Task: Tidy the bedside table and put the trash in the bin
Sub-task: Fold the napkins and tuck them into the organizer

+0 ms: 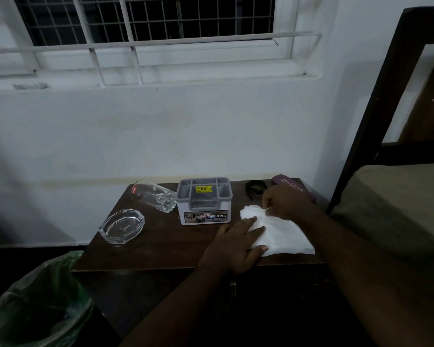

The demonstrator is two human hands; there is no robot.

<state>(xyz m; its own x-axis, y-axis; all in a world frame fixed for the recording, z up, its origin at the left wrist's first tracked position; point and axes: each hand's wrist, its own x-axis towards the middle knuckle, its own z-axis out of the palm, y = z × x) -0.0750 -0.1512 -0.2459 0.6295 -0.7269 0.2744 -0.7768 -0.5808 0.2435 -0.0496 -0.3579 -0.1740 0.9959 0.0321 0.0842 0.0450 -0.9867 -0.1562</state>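
A white tissue [283,236] lies flat on the right part of the dark wooden bedside table [166,244]. My left hand [236,246] rests flat on the tissue's left edge, fingers spread. My right hand [283,202] pinches the tissue's far corner between thumb and fingers. A bin lined with a green bag [38,304] stands on the floor, below the table's left front corner.
On the table stand a grey organiser box [204,200], a drinking glass lying on its side [156,196], a glass ashtray [122,226], a black band [254,187] and a maroon case [290,184]. A bed with a dark frame [376,121] is at the right.
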